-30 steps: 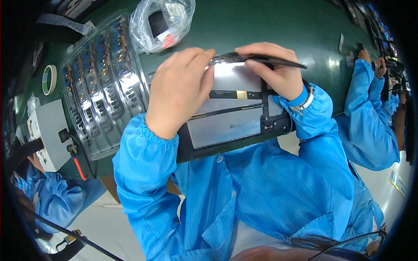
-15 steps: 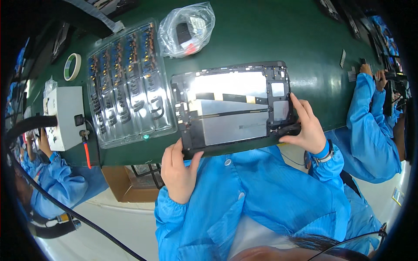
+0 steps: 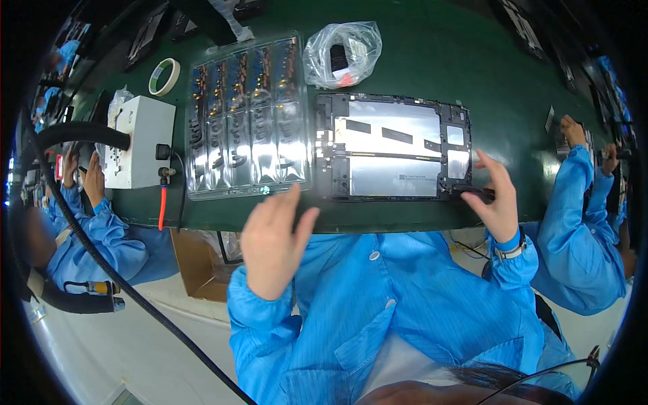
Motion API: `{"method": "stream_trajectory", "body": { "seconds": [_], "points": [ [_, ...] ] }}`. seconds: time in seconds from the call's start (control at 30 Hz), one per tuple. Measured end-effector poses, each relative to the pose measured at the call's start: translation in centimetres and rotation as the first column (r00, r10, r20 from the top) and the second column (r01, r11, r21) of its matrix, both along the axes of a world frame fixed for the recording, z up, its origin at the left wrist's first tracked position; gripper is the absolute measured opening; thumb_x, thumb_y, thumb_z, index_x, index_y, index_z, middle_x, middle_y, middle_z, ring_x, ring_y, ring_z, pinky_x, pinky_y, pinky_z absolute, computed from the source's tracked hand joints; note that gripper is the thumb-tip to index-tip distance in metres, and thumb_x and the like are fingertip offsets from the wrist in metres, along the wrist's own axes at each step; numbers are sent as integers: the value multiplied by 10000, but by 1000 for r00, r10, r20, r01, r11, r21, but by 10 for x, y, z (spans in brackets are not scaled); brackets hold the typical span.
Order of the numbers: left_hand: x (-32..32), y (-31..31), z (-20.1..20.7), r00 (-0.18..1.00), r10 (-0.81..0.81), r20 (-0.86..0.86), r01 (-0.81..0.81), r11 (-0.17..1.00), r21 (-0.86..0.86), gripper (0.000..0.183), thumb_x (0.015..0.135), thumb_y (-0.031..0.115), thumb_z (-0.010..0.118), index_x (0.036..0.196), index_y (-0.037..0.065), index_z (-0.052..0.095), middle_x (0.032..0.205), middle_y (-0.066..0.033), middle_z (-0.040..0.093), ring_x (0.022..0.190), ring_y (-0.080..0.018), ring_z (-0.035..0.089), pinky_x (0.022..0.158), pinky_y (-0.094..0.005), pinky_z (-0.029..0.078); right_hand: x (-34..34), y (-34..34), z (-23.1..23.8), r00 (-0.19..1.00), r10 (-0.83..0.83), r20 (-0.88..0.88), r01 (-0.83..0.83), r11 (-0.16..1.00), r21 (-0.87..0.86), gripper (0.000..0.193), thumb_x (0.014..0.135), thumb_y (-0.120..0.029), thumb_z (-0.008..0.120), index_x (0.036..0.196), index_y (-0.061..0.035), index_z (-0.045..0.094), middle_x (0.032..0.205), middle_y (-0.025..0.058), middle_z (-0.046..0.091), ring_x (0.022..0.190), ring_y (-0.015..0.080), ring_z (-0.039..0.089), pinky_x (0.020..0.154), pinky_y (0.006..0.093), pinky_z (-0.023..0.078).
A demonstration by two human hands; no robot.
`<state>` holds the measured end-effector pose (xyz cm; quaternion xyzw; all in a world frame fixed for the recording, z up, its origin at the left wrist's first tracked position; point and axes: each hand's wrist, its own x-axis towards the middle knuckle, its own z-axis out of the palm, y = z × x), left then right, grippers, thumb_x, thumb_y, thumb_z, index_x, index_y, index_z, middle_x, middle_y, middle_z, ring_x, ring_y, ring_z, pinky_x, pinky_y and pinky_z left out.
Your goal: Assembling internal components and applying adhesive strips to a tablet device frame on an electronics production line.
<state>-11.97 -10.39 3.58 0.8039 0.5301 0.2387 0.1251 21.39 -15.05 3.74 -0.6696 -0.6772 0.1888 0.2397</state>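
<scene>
Open device: flat rectangular black-framed tablet-like unit with silver metal panels [image 3: 395, 167], right of frame centre, lying insides-up on the dark green table [image 3: 432, 64]; short dark strips across the panels.
Left hand: bare left hand [image 3: 273, 236], lower centre-left, spread open, thumb apart, nothing visible in it; fingertips near the tray's lower right corner, contact unclear.
Right hand: bare right hand [image 3: 498, 196], right of centre, fingers curved, thumb apart, at the device's lower right corner; small slim black item [image 3: 480, 192] by the thumb, cannot tell if gripped.
Parts tray: clear plastic tray with long compartments [image 3: 226, 196], left of centre, small dark and gold parts in rows; right rim just beside the device.
Upper middle: crumpled clear plastic bag [image 3: 368, 48], dark piece inside.
Left side: pale ring-shaped tape roll [image 3: 176, 73], white-grey box [image 3: 152, 145] with red cable [image 3: 162, 208].
Risk, device: black item or fingertips could scratch or snag exposed insides if the right hand slips inward.
Risk, tray: a left-hand bump could jog parts or knock the rim into the device.
Risk, edge: a careless pull could slide the device off, front table edge being near.
</scene>
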Motion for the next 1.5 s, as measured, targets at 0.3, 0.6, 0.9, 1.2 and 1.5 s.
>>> {"method": "stream_trajectory", "body": {
  "seconds": [0.3, 0.6, 0.9, 1.2, 1.5],
  "points": [
    [-106, 168, -1, 955, 292, -54, -275, 937, 216, 154, 795, 124, 583, 935, 78, 627, 858, -110, 613, 759, -261, 600, 667, -355, 468, -18, -4, 7, 955, 8, -296, 52, 979, 197, 262, 886, -146, 439, 1056, 1, 573, 834, 73, 568, 664, 104, 452, 573, 213, 349],
    [-112, 231, -31, 900, 170, -401, -99, 976, 192, 142, 775, 115, 591, 915, 114, 610, 958, -69, 568, 856, -286, 576, 719, -384, 470, -25, -8, 9, 946, -5, -323, 71, 979, 193, 219, 849, -79, 470, 1015, 3, 586, 799, 89, 590, 681, 143, 513, 595, 236, 378],
    [-98, 142, 39, 966, 186, 180, -243, 895, 374, 157, 768, 38, 618, 920, 26, 579, 801, -99, 589, 701, -202, 578, 645, -289, 462, -54, 5, 7, 533, -11, -846, -17, 1000, -24, 235, 921, -118, 389, 986, 14, 572, 816, 86, 605, 576, 77, 495, 598, 214, 420],
    [43, 12, 36, 845, -533, -44, 471, 702, 535, 245, 582, 44, 622, 826, 56, 623, 823, -39, 587, 654, -163, 565, 541, -259, 451, -115, 47, 13, 70, -175, -982, -368, 911, -188, 308, 837, -212, 563, 1035, 21, 597, 867, 86, 622, 717, 86, 529, 592, 205, 415],
    [67, 23, 36, 876, -454, 166, 362, 844, 396, 222, 691, 151, 684, 894, 91, 619, 886, -37, 599, 708, -205, 558, 617, -314, 418, -103, 34, 13, 347, -90, -933, -177, 971, -160, 192, 825, -51, 587, 1004, 16, 609, 804, 64, 632, 800, 119, 606, 659, 206, 478]
  ]
}}
